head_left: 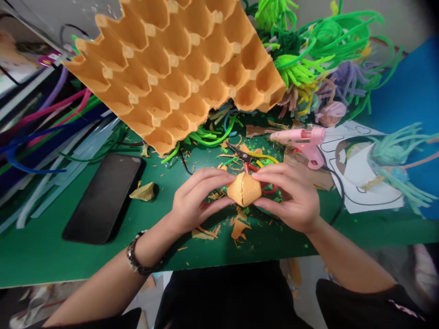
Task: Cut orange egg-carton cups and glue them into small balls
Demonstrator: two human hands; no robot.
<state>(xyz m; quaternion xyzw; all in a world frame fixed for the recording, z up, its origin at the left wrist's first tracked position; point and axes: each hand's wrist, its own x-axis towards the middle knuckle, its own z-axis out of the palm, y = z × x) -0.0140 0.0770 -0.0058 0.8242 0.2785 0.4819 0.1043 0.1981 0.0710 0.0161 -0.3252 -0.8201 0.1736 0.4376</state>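
Between my two hands are two cut egg-tray cups [244,189], tan pulp pieces set rim to rim with a dark seam running down between them. My left hand [195,196] pinches the left cup with thumb and fingers. On the other side, my right hand [291,194] grips the right cup the same way. Just behind the cups lie scissors [247,156] with dark blades, partly hidden by my fingers and the cups. A pink glue gun [302,139] rests beyond my right hand, a clear stick at its back.
A large tan egg tray [185,68] with a torn front edge leans at the back. A black phone [104,196] and a pulp scrap [142,192] lie left. Fuzzy pipe cleaners [329,36] crowd the back right, near printed paper [355,192]. Pulp shavings [240,226] litter the green table [44,256].
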